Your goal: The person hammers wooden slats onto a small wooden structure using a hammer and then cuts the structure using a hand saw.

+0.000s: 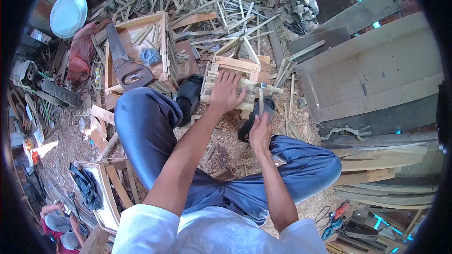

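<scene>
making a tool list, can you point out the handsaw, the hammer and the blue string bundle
Handsaw (117,47), head view: blade
Hammer (261,85), head view: metal head
Blue string bundle (150,56), head view: its middle

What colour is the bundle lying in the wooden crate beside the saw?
The bundle is blue, seen best in the head view.

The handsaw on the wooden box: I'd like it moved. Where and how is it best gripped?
Probably by its looped handle, from the near side: that end lies nearest, its opening should suit a wrapped grip, and the blade points away.
</scene>
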`<action>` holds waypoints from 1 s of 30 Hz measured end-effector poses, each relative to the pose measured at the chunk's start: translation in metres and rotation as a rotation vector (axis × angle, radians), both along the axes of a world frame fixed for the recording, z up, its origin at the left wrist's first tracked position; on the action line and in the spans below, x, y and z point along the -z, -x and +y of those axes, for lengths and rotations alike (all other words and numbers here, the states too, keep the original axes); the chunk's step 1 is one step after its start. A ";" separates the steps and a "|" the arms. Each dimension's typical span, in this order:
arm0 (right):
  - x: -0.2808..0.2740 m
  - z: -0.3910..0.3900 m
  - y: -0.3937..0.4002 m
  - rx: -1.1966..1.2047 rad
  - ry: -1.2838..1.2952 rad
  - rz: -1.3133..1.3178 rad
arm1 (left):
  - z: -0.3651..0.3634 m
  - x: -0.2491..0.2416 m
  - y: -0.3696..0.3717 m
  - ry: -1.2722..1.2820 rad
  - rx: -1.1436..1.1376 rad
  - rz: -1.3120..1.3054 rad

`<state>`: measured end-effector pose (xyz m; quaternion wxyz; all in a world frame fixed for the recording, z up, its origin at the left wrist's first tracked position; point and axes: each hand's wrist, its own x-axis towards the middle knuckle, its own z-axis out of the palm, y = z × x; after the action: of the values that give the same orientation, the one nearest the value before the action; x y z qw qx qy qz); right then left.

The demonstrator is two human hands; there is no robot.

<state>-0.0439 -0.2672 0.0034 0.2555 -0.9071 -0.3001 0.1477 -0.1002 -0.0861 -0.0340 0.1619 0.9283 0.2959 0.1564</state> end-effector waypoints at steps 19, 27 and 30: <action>-0.013 0.000 0.004 -0.013 0.037 0.062 | 0.002 -0.001 0.007 0.057 0.003 0.022; -0.009 -0.003 0.003 -0.030 0.023 0.018 | 0.001 0.002 0.005 0.047 0.001 -0.024; -0.011 -0.003 0.004 -0.049 0.028 0.003 | 0.002 0.003 0.005 0.056 -0.002 -0.035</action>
<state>-0.0484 -0.2702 0.0144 0.2395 -0.9027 -0.3199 0.1596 -0.1055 -0.0844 -0.0372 0.1926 0.9203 0.2983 0.1644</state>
